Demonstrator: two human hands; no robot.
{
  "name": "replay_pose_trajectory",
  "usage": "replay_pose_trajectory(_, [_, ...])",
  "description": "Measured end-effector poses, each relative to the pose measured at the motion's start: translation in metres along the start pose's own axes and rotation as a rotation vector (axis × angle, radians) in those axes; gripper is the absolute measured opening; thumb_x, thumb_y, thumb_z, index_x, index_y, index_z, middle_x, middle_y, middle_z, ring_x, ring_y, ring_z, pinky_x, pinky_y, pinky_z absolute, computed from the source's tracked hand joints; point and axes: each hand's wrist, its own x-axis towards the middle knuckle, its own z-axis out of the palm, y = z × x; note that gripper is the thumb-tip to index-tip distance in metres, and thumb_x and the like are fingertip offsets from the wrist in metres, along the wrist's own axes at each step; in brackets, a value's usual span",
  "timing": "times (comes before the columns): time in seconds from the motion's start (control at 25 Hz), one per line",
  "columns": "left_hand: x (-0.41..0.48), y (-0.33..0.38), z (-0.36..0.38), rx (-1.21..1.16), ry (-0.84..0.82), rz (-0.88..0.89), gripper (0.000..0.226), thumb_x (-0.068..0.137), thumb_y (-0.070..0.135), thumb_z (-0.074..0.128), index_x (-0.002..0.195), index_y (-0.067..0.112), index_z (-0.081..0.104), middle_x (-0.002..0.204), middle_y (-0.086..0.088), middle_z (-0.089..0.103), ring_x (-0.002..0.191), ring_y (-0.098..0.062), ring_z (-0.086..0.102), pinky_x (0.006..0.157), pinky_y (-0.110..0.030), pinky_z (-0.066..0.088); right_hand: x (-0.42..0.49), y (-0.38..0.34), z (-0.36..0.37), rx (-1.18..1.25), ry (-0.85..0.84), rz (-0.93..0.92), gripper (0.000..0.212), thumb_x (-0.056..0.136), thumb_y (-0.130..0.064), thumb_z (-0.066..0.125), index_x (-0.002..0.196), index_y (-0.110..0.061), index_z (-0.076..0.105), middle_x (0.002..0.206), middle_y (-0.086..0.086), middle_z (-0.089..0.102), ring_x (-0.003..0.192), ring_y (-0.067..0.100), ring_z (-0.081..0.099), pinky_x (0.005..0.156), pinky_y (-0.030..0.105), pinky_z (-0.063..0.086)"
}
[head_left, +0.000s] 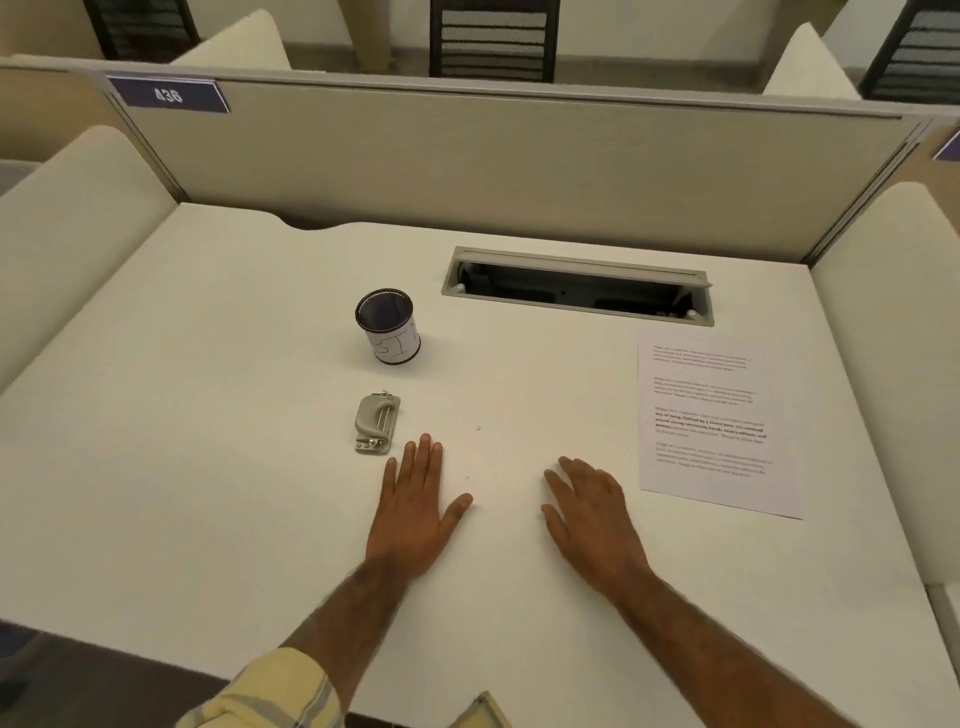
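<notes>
On the white tabletop (208, 364) both hands lie flat, each grip apart and slack: left hand (413, 512) just beside the grey hole punch (376, 423), right hand (589, 512) near the printed sheet (711, 421).

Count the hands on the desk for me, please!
2. The left hand lies flat just below the hole punch; the right hand rests on the desk left of the printed sheet. Neither holds anything.

Grey hole punch (377, 423), flat, untouched
</notes>
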Motion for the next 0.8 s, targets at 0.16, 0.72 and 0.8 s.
replay_pose_trajectory(0.16, [0.005,-0.016,0.003,0.013,0.018,0.083,0.086,0.099,0.069,0.011,0.164,0.013,0.001,0.172,-0.003,-0.01,0.159,-0.021,-0.011,0.127,-0.044,-0.005,0.034,-0.049,0.01,-0.017,-0.115,0.09,0.064,0.104,-0.052,0.026,0.159,-0.021,0.022,0.169,0.007,0.015,0.156,0.026,0.011,0.122,0.045,0.016])
replay_pose_trajectory(0.72, [0.005,-0.022,0.004,-0.035,0.019,0.116,0.086,0.098,0.07,0.0,0.163,0.013,-0.002,0.173,-0.006,-0.01,0.159,-0.025,-0.01,0.128,-0.052,0.007,0.085,-0.084,0.017,-0.184,-0.172,0.133,0.065,0.103,-0.058,0.017,0.161,-0.033,0.001,0.17,0.013,0.005,0.155,0.033,0.007,0.118,0.054,0.018])
replay_pose_trajectory(0.8, [0.005,-0.022,0.003,-0.029,0.027,0.113,0.086,0.098,0.07,0.001,0.163,0.013,-0.002,0.173,-0.006,-0.01,0.159,-0.024,-0.01,0.128,-0.052,0.006,0.087,-0.083,0.015,-0.191,-0.172,0.116,0.064,0.103,-0.057,0.017,0.161,-0.033,0.004,0.169,0.013,0.009,0.154,0.034,0.01,0.117,0.054,0.02])
